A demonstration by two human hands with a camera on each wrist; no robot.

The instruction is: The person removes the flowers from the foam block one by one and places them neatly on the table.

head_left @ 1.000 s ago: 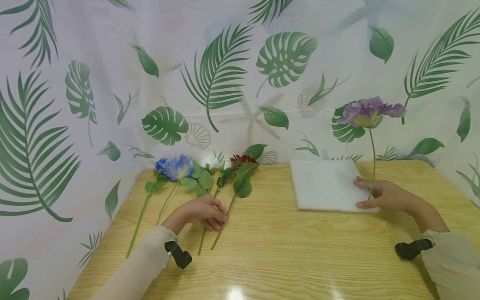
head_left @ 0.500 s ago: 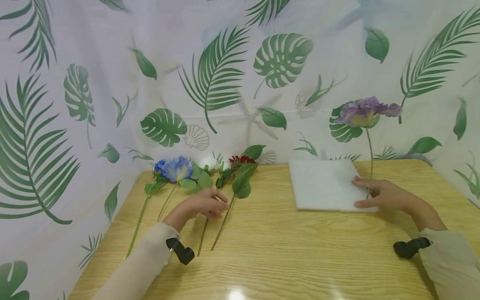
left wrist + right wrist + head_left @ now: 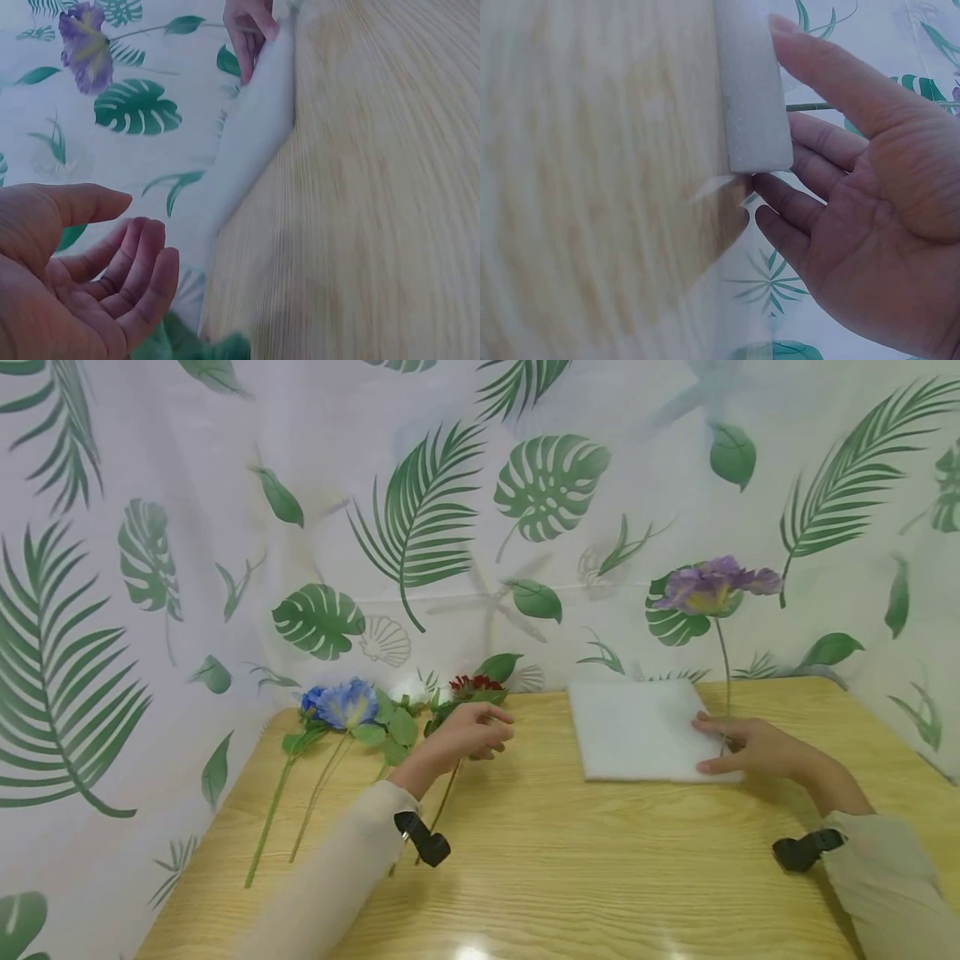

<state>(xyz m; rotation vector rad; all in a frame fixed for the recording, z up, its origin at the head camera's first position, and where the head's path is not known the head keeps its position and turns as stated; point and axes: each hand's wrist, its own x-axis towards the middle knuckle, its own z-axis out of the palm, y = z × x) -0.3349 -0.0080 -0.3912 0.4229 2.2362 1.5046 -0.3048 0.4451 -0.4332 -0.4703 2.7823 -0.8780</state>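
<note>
My left hand (image 3: 480,731) hovers above the red flower's (image 3: 474,685) stem, holding nothing, its fingers loosely bent in the left wrist view. My right hand (image 3: 761,749) rests at the right end of a white foam block (image 3: 637,731). Its thumb lies on the block near the front edge, with the other fingers fairly straight about the end, as the right wrist view shows. Between thumb and forefinger rises the thin stem of a purple flower (image 3: 712,589), standing upright from the foam. Where the stem enters is hidden by the hand.
Two blue flowers, one with a ruffled bloom (image 3: 347,703), lie on the left of the wooden table (image 3: 585,868). Green leaves (image 3: 397,727) and a white bloom lie beside them, partly behind the left arm. A leaf-printed cloth (image 3: 450,552) hangs behind the table.
My left hand has left the stems on the table, lifting and moving right. The right hand stays at the foam, and the purple flower stays upright. The head view has shifted slightly.
</note>
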